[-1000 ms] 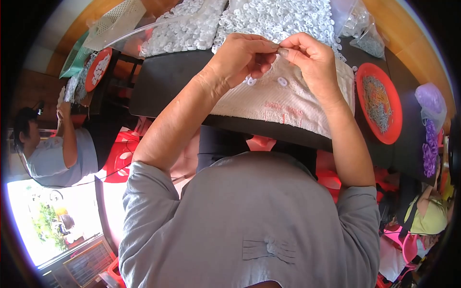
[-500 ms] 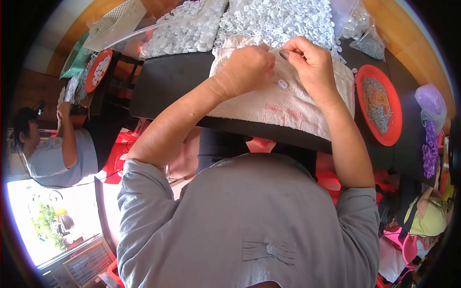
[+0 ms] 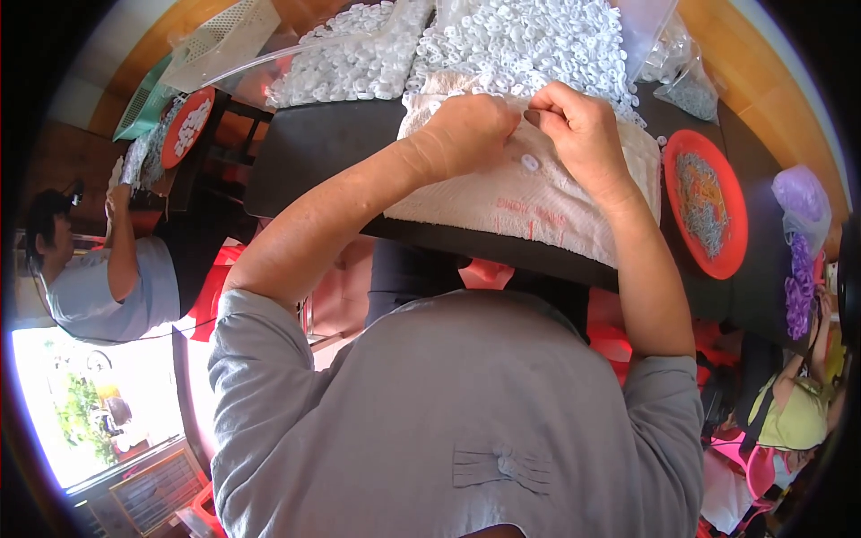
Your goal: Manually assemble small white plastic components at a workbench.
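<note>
On the white cloth (image 3: 529, 193), our left hand (image 3: 466, 134) and right hand (image 3: 578, 134) pinch narrowly together; a loose white button (image 3: 529, 163) lies just below our fingertips (image 3: 531, 117).

2 red plates: one w/ metal bits (image 3: 705, 202), one w/ white pieces (image 3: 186, 127). 1 cloth (image 3: 529, 193). White rings (image 3: 520, 40): too many to count, prob. hundreds. 2 clear bags (image 3: 686, 72).

Dark table (image 3: 314, 148), bright daylit doorway (image 3: 81, 403)

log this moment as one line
left hand: fist on cream cloth | right hand: pinching at cloth | small white plastic rings: heaped beyond
</note>
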The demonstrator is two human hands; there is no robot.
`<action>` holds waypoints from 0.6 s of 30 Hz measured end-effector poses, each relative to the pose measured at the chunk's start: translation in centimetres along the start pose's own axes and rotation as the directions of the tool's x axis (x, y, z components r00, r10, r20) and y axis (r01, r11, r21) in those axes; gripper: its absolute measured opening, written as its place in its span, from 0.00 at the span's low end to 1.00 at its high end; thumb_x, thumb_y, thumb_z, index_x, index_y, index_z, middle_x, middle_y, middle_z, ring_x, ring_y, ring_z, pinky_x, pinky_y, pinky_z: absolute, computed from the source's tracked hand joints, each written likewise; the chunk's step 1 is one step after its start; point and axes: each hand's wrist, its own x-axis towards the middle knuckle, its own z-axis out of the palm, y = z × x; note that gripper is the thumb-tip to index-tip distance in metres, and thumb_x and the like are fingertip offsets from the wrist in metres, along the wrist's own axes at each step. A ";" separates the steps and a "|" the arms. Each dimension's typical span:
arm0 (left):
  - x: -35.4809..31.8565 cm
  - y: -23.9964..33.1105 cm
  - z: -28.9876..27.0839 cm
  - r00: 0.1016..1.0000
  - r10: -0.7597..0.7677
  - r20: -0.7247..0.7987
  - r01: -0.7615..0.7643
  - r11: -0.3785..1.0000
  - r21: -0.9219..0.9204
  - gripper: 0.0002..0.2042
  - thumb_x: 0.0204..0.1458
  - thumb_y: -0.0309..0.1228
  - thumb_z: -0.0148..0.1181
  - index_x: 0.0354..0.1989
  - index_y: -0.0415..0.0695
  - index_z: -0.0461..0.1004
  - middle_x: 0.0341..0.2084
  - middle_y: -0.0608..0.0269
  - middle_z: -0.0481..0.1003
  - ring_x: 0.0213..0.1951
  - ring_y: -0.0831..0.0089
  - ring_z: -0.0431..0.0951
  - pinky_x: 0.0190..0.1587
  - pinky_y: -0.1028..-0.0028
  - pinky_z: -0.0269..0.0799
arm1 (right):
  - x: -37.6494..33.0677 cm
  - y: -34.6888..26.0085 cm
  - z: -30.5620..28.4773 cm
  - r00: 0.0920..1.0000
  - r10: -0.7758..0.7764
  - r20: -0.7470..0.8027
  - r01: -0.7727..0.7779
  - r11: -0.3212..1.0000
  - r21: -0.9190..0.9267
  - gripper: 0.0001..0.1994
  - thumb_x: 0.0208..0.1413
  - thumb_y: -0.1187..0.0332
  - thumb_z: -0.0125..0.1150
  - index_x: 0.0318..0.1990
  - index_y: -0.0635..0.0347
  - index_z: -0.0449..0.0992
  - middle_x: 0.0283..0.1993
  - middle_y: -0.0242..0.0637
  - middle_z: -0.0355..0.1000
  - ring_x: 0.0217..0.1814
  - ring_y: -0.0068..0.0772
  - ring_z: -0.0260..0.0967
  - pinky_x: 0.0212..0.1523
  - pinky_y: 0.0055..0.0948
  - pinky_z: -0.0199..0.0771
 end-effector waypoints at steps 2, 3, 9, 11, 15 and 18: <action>-0.2 0.2 -0.2 1.000 0.022 0.002 -0.022 1.000 0.015 0.02 0.45 0.25 0.56 0.27 0.40 0.74 0.26 0.52 0.75 0.29 0.51 0.76 0.35 0.60 0.72 | 0.0 0.0 -0.1 1.000 -0.002 -0.004 0.002 1.000 0.005 0.03 0.50 0.81 0.57 0.33 0.67 0.73 0.27 0.38 0.75 0.28 0.23 0.71 0.32 0.24 0.71; -0.4 0.2 -0.4 0.999 0.039 0.007 -0.039 0.999 0.031 0.02 0.45 0.24 0.56 0.26 0.40 0.73 0.27 0.52 0.75 0.29 0.51 0.75 0.34 0.59 0.71 | 0.0 -0.1 -0.1 1.000 -0.001 -0.006 0.001 1.000 0.020 0.03 0.50 0.81 0.57 0.33 0.67 0.73 0.26 0.38 0.75 0.27 0.22 0.70 0.31 0.23 0.70; -1.0 -0.2 -0.8 0.960 -0.279 0.030 0.251 0.803 -0.540 0.03 0.48 0.24 0.60 0.30 0.37 0.75 0.23 0.61 0.75 0.21 0.70 0.73 0.24 0.69 0.68 | -0.1 -0.7 -0.2 0.997 0.068 0.022 -0.071 0.987 0.144 0.02 0.52 0.79 0.59 0.33 0.66 0.73 0.27 0.31 0.73 0.28 0.17 0.67 0.31 0.19 0.66; -0.5 0.5 -2.1 0.912 -0.391 0.121 0.346 0.578 -0.739 0.04 0.49 0.24 0.60 0.31 0.36 0.75 0.23 0.62 0.74 0.21 0.74 0.72 0.22 0.73 0.65 | -0.1 -0.7 -0.1 0.996 0.090 0.023 -0.092 0.970 0.226 0.02 0.53 0.78 0.59 0.34 0.66 0.73 0.27 0.28 0.72 0.29 0.16 0.66 0.31 0.18 0.65; 0.0 1.7 -2.5 0.848 -0.464 0.258 0.304 0.027 -0.952 0.04 0.52 0.23 0.59 0.31 0.34 0.75 0.24 0.60 0.74 0.21 0.77 0.71 0.19 0.80 0.61 | -0.2 -1.5 0.1 0.978 0.209 0.008 -0.195 0.899 0.393 0.02 0.56 0.75 0.58 0.36 0.63 0.73 0.29 0.26 0.71 0.30 0.15 0.65 0.31 0.17 0.62; 0.2 2.3 -2.1 0.850 -0.455 0.266 0.296 -0.006 -0.955 0.05 0.53 0.23 0.58 0.34 0.33 0.74 0.24 0.58 0.75 0.22 0.76 0.72 0.19 0.79 0.62 | -0.1 -1.3 0.1 0.973 0.229 -0.001 -0.208 0.889 0.407 0.02 0.57 0.74 0.57 0.36 0.61 0.74 0.29 0.25 0.71 0.30 0.14 0.65 0.30 0.16 0.62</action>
